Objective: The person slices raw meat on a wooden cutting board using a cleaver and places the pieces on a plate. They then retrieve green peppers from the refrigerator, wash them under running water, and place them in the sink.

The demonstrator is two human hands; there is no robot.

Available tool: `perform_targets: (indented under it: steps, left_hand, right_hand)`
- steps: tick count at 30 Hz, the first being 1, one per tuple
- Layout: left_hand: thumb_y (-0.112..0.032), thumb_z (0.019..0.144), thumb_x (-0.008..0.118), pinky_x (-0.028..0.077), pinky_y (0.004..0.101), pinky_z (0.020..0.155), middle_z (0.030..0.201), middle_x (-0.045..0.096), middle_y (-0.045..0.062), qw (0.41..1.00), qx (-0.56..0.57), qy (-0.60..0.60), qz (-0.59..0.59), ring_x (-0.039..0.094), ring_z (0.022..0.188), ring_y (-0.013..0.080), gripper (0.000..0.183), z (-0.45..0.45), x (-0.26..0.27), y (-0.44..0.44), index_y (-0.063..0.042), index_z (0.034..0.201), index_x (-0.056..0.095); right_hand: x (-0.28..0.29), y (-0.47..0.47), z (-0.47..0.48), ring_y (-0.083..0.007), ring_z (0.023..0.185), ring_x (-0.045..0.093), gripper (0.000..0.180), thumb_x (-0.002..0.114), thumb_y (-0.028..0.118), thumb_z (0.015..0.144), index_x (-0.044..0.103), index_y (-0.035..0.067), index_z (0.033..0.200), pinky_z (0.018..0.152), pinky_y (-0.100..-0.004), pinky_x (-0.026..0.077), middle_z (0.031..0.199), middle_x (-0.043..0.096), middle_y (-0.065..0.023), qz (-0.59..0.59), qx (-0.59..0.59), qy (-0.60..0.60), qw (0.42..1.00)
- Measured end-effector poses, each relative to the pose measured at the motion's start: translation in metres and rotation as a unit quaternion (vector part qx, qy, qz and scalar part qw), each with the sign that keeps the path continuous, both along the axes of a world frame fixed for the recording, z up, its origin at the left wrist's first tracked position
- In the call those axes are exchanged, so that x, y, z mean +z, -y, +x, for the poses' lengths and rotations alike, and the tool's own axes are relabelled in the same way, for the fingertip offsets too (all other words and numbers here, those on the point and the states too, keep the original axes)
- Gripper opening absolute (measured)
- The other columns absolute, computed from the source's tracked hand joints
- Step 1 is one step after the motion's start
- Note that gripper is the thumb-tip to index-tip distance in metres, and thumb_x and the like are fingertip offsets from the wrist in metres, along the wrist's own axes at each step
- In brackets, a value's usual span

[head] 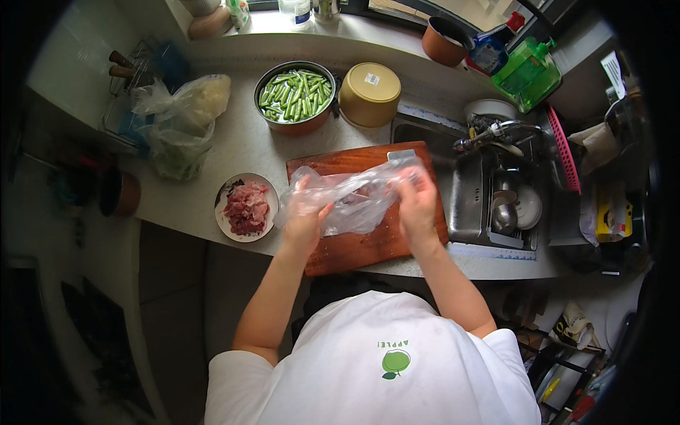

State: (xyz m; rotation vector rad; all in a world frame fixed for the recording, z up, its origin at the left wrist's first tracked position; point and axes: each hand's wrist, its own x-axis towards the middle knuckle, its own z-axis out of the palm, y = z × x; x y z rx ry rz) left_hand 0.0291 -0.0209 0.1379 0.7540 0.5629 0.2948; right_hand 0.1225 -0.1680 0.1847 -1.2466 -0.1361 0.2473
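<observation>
A clear plastic bag [356, 204] is stretched between my two hands over a wooden cutting board [361, 252]. My left hand [305, 215] grips its left end, and my right hand [415, 196] grips the upper right part; the fingers look slightly blurred. Something pinkish shows through the plastic, but I cannot tell whether it is in the bag or under it. Part of a metal blade [401, 154] lies at the board's top edge, mostly hidden by the bag. Left of the board, a plate [219, 220] holds sliced raw meat [247, 208].
Behind the board stand a pot [297, 127] of cut green beans in water [295, 95] and an upturned yellow container [370, 95]. A steel sink [462, 196] with a dish rack and bowls adjoins the board's right side. Plastic bags of produce [183, 125] lie at the left.
</observation>
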Motion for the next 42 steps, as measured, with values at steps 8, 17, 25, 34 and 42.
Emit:
perform_targets:
  steps: [8,17,25,34,42]
  left_hand:
    - [-0.011,0.074,0.06,0.024,0.0378,0.1,0.128,0.038,0.023,0.872,-0.381,0.284,0.118,0.032,0.123,0.0284,0.043,-0.067,0.076,-0.074,0.009,0.11,0.05]
    - [-0.017,0.071,0.067,0.025,0.0469,0.099,0.13,0.033,0.025,0.874,-0.132,0.418,0.209,0.033,0.121,0.0345,0.064,-0.071,0.109,-0.086,0.003,0.124,0.038]
    - [-0.007,0.077,0.057,0.045,0.0266,0.079,0.104,0.055,0.011,0.938,-0.01,-0.062,0.342,0.054,0.09,0.017,0.038,-0.032,0.0,-0.114,-0.002,0.114,0.047]
    - [-0.027,0.086,0.049,0.043,0.022,0.079,0.103,0.052,0.008,0.933,-0.064,0.308,0.176,0.051,0.095,0.0148,0.035,0.092,0.066,0.027,-0.003,0.111,0.048]
    - [-0.044,0.084,0.048,0.05,0.0386,0.063,0.071,0.054,0.014,0.973,-0.048,0.078,-0.21,0.056,0.064,0.0257,0.042,0.116,0.059,-0.004,-0.002,0.082,0.046]
  right_hand:
    - [0.038,-0.014,0.018,-0.0038,0.068,0.048,0.01,0.05,-0.003,0.074,0.049,0.005,0.08,0.063,-0.0177,0.04,0.074,0.052,0.0021,0.006,0.11,0.071,0.991]
    - [0.07,-0.028,0.039,-0.0114,0.066,0.054,0.011,0.047,-0.004,0.075,0.049,0.003,0.082,0.062,-0.0243,0.046,0.074,0.055,-0.0049,0.058,0.089,0.036,0.994]
    - [0.155,-0.028,0.042,-0.0208,0.073,0.06,0.02,0.046,-0.001,0.076,0.046,0.0,0.096,0.073,-0.0341,0.049,0.082,0.057,-0.0111,0.127,0.2,0.099,0.966]
    - [0.147,-0.041,-0.002,-0.0162,0.095,0.053,0.039,0.059,0.008,0.077,0.043,0.002,0.112,0.085,-0.0305,0.042,0.106,0.054,-0.0118,-0.014,0.277,0.14,0.951]
    - [0.022,0.067,0.03,-0.0259,0.093,0.053,0.038,0.049,0.041,0.085,0.046,0.011,0.107,0.08,-0.0514,0.043,0.109,0.051,-0.0114,0.03,0.127,-0.148,0.98]
